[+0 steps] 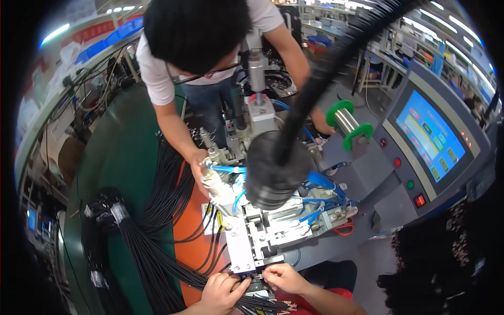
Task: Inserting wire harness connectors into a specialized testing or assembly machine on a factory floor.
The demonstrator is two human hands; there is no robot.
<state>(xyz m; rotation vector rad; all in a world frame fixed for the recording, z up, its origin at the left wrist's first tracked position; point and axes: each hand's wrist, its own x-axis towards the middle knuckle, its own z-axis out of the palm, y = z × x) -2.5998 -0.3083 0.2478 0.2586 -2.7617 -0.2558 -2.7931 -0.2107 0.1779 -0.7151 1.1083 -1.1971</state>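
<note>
At the front end of a white metal machine [242,244], my left hand [223,292] has its fingers bent and closed at a small dark fixture [255,285]. My right hand [286,278] pinches at the fixture's other side, fingertips together. Whatever either hand grips is too small or hidden to name. Just below them lies a bunch of black cables [257,303] with bare, copper-coloured wire ends [283,305]. More black cables [181,270] run from the left toward my left hand, over an orange surface [191,252].
Thick tied cable bundles [139,236] lie on a green table [105,157] at left. A black flexible hose [320,79] hangs over the machine. On the right stand a green-flanged wire spool [346,122] and a control panel [428,134]. Opposite, a co-worker [202,68] reaches to the machine.
</note>
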